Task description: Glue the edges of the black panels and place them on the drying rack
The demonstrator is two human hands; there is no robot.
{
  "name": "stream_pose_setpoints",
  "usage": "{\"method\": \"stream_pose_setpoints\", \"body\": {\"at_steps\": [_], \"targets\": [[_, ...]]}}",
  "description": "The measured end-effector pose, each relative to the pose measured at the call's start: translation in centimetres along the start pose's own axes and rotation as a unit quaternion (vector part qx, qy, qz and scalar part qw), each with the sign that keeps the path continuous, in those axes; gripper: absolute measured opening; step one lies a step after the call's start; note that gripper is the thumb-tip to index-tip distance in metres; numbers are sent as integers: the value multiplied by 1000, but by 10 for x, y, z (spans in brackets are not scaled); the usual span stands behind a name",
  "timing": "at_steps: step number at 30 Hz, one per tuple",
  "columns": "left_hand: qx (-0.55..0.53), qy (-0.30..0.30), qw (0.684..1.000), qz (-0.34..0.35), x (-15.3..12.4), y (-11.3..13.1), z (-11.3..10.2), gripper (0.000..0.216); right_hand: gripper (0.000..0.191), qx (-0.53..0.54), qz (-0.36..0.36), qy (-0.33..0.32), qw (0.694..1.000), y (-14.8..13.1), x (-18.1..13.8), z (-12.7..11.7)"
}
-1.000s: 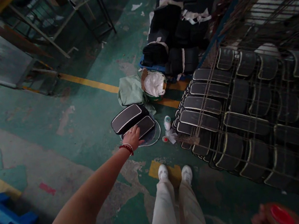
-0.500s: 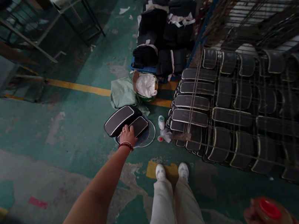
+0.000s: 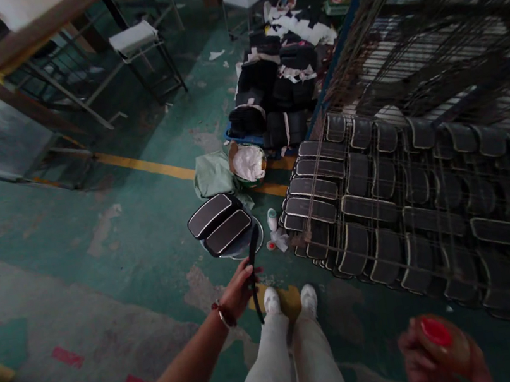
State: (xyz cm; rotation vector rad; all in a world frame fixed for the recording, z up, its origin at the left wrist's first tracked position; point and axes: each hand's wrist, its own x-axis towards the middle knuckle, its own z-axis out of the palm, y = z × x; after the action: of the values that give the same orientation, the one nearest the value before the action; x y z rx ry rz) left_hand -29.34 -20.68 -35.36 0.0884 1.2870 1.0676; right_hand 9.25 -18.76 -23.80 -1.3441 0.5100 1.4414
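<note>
My left hand [image 3: 239, 288] grips a thin, curved black pad [image 3: 253, 252], seen edge-on and held upright above the floor. Just beyond it, two black pads with pale edging, a farther one [image 3: 211, 215] and a nearer one [image 3: 228, 232], rest on top of a round container whose pale rim [image 3: 261, 241] shows at the right. At the lower right, my right hand [image 3: 416, 355] is closed around a brownish, rounded container with a red top [image 3: 436, 331]. Its lower part is hidden by the fingers and blurred.
Racked rows of edged black pads [image 3: 373, 208] fill the right side behind wires. A white bottle [image 3: 272, 219] and a green cloth [image 3: 212, 173] lie near the round container. Black bundles [image 3: 286, 129] stand on a blue base; a stool [image 3: 135, 39] is farther back.
My left hand has lifted a pad off the round container and brought it toward me, turned edge-on. My right hand, still holding the red-topped container, has risen further into view.
</note>
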Motion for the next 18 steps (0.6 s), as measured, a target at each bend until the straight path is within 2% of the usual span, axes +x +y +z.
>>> {"method": "stream_pose_setpoints", "body": {"at_steps": [1,3,5,7,12,15,18], "targets": [[-91,-35,995,-37,-19,-2,11,59,71,-3,-9,-16,1000,-1,-12,10],[-213,-97,970,-66,-50,-2,36,57,69,-7,-20,-48,999,-5,-35,28],[-265,-161,948,-76,-73,4,64,60,67,-8,-35,-81,996,-13,-55,43],[-278,-199,937,-73,-89,15,93,55,63,-4,-50,-108,993,-26,-71,54],[-200,-191,960,-35,-117,57,166,36,60,10,-105,-179,978,-81,-100,73],[-99,-224,969,-25,-131,81,208,33,61,-7,-179,-227,957,-134,-112,79],[4,-264,964,-21,-140,95,250,35,60,-27,-265,-253,930,-195,-124,82]]}}
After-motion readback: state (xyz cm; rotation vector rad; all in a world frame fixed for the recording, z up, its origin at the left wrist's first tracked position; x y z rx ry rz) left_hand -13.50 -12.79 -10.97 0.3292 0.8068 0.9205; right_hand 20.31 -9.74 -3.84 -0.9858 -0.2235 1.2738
